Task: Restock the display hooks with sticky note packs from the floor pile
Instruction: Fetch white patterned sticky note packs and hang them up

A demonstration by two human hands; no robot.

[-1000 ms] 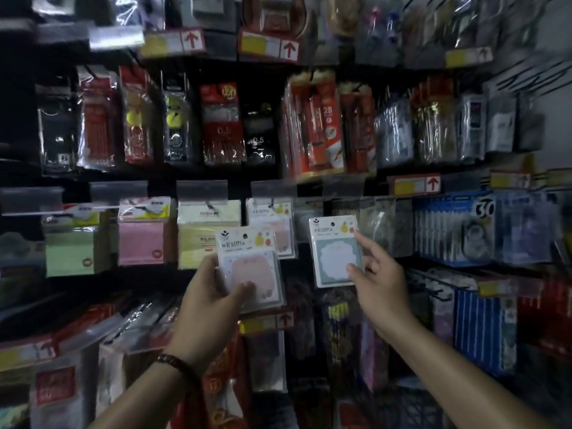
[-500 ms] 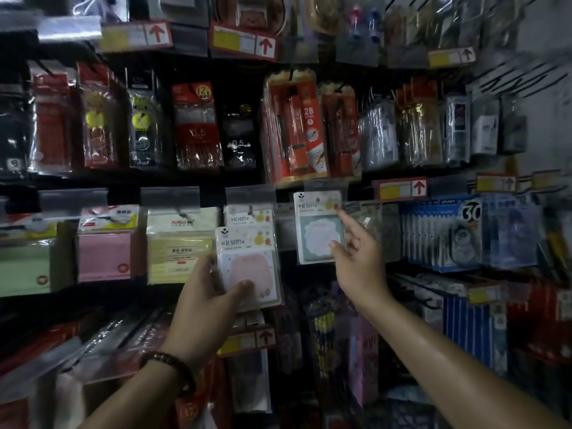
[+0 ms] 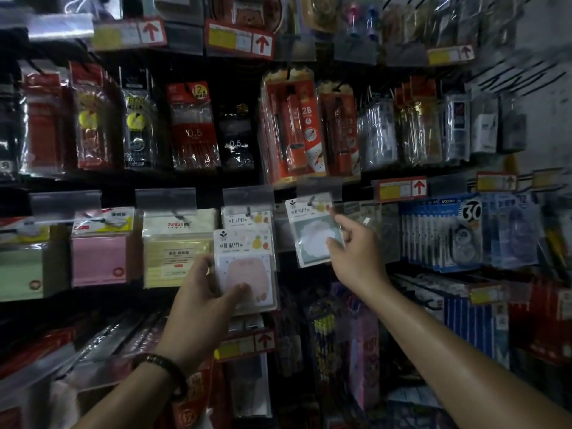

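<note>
Right hand [image 3: 353,252] pinching green sticky note pack [image 3: 312,233] at its edge, header seemingly threaded on display hook [image 3: 311,199]. Left hand [image 3: 198,292] gripping pink sticky note pack [image 3: 244,267], just below hanging packs [image 3: 246,216].

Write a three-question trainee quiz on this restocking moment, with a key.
1. True or false: the left hand holds a pink-pad sticky note pack.
2. The right hand is putting the green-pad pack on: A) a hook, B) the floor, C) a basket?
3. Fill in: the 2B pencil pack hangs ___ the green-pad pack.

Key: 1 true; 2 A; 3 above.
</note>
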